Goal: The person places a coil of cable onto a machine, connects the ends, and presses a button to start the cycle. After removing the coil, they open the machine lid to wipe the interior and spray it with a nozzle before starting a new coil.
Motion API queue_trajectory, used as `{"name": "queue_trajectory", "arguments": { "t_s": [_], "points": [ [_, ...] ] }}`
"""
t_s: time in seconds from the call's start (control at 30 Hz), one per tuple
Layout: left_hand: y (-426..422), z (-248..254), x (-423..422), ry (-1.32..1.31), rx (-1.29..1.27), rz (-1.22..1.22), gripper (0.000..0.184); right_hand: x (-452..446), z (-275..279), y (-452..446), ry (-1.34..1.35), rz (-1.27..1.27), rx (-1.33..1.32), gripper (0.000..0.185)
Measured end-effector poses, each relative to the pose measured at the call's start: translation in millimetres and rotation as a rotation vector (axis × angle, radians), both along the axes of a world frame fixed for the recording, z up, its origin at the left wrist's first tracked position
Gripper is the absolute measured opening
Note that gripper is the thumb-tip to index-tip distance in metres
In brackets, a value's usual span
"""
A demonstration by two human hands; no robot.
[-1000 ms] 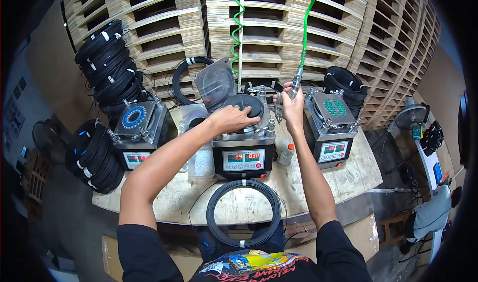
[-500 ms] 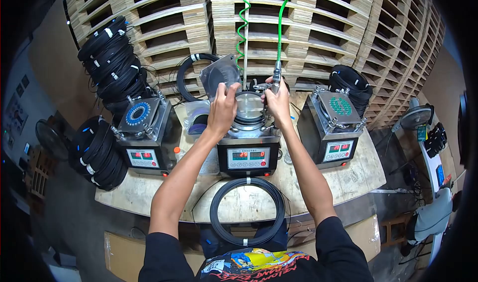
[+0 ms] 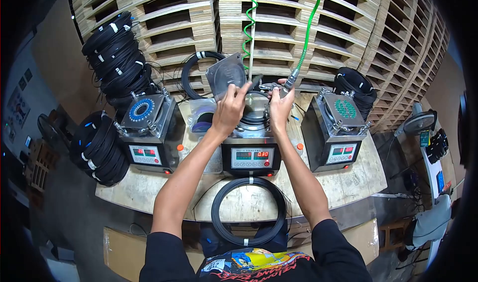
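The right hand's (image 3: 281, 107) fingers close around an air gun (image 3: 288, 83); the left hand's (image 3: 230, 110) curl partway by the middle polishing machine (image 3: 252, 157), their hold unclear.

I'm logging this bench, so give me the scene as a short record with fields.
Left hand: raised at the tilted plate; grip unclear
Right hand: holds a metal air tool on the green hose
Middle machine: red digits lit
Left machine: blue pieces in a ring on top
Right machine: green pieces on top
Near coil: black, at bench's front edge
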State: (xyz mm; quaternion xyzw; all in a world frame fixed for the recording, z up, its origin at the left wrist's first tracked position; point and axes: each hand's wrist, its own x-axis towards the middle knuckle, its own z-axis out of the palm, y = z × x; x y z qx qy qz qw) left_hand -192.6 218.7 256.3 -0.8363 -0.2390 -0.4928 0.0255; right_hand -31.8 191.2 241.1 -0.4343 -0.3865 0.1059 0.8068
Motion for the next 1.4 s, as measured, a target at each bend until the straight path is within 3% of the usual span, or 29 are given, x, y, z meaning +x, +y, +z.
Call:
{"name": "queue_trajectory", "arguments": {
  "t_s": [0.07, 0.13, 0.2, 0.27, 0.3, 0.43, 0.57, 0.83, 1.07, 1.13, 1.2, 1.27, 1.3, 1.4],
  "points": [
    [0, -1, -1, 0.069, 0.003, 0.006, 0.046, 5, 8, -8, -0.026, 0.011, -0.007, 0.025],
    [-3, 4, -4, 0.305, -0.001, -0.091, 0.047, 19, 5, -3, 0.009, -0.004, -0.017, 0.024],
    [-2, 7, -5, 0.364, -0.02, -0.138, 0.046, 36, 5, -3, -0.17, -0.157, -0.03, 0.024],
    [2, 7, -4, 0.505, 0.013, -0.201, 0.043, 49, 6, -7, -0.132, -0.162, -0.035, 0.022],
    [4, 4, -4, 0.495, -0.083, -0.229, 0.033, 53, 9, -11, -0.115, -0.12, -0.05, 0.023],
    [15, 1, 1, 0.545, -0.298, -0.32, 0.031, 64, 13, -24, -0.068, 0.015, -0.065, 0.025],
    [23, -6, 5, 0.519, -0.264, -0.318, 0.03, 70, 15, -37, -0.076, 0.06, -0.135, 0.027],
    [19, -2, 5, 0.476, -0.302, -0.21, 0.05, 75, 20, -30, -0.071, 0.08, -0.157, 0.032],
    [27, -6, 4, 0.406, -0.408, -0.222, 0.034, 84, 49, 15, -0.02, 0.261, -0.156, 0.037],
    [26, -5, 4, 0.396, -0.397, -0.225, 0.031, 101, 50, 53, -0.376, 0.196, -0.192, 0.03],
    [27, -7, 4, 0.362, -0.422, -0.233, 0.029, 111, 55, 84, -0.437, 0.185, -0.192, 0.026],
    [28, -8, 5, 0.379, -0.408, -0.232, 0.027, 109, 64, 100, -0.759, -0.083, -0.362, 0.03],
    [27, -7, 5, 0.382, -0.412, -0.239, 0.027, 106, 71, 102, -0.645, 0.01, -0.429, 0.038],
    [31, -12, 4, 0.378, -0.392, -0.259, 0.027, 122, 48, 151, -0.669, 0.034, -0.408, 0.042]
  ]
}}
